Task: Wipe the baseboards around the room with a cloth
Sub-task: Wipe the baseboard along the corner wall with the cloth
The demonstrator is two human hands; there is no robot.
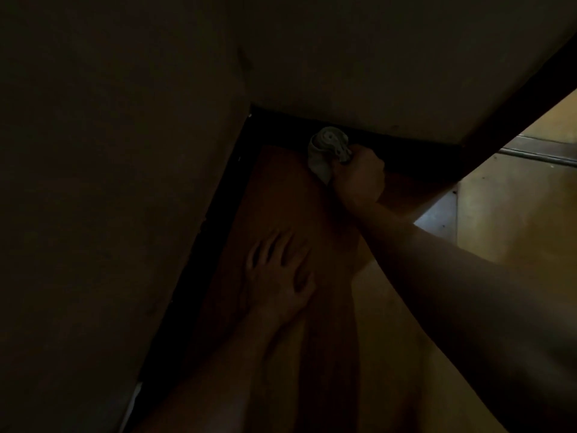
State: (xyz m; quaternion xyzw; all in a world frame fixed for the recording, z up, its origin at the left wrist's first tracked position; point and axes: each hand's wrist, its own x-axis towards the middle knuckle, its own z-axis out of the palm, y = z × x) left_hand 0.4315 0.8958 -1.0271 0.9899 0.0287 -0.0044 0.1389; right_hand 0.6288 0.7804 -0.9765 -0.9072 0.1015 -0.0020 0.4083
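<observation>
Lighting: dim; the corner is in shadow and fine detail is hard to read.
Count, cloth: one.
Count, hands: two, both bare, with bare forearms reaching in from the lower edge and the right.
Count, walls: two, a left wall (109, 151) and a far wall (374, 57), meeting in an inside corner.
Count, baseboards: two dark runs, one under each wall, joined at that corner.
Cloth, look: the cloth (326, 145) is pale grey-white, bunched into a rounded wad with folds and creases; a loose tail hangs below the wad toward the floor.
Cloth, place: pressed against the far baseboard (415, 150), a short way right of the corner, at the line where the baseboard meets the wall above it.
Right hand, grip: the right hand (359, 179) is closed in a fist round the cloth, knuckles toward the onlooker, with the wad sticking out past the fingers on the corner side.
Left hand, grip: the left hand (281, 276) holds nothing; it lies palm down on the floor (281, 189) with its fingers spread and pointing toward the corner.
Left hand, place: near the left baseboard (224, 214), apart from it, and well apart from the cloth.
Floor, look: brown-orange in the shaded corner; a brighter yellowish patch (515, 220) lies to the right, past the end of the far wall.
Whether the cloth is wet or dry: cannot tell.
</observation>
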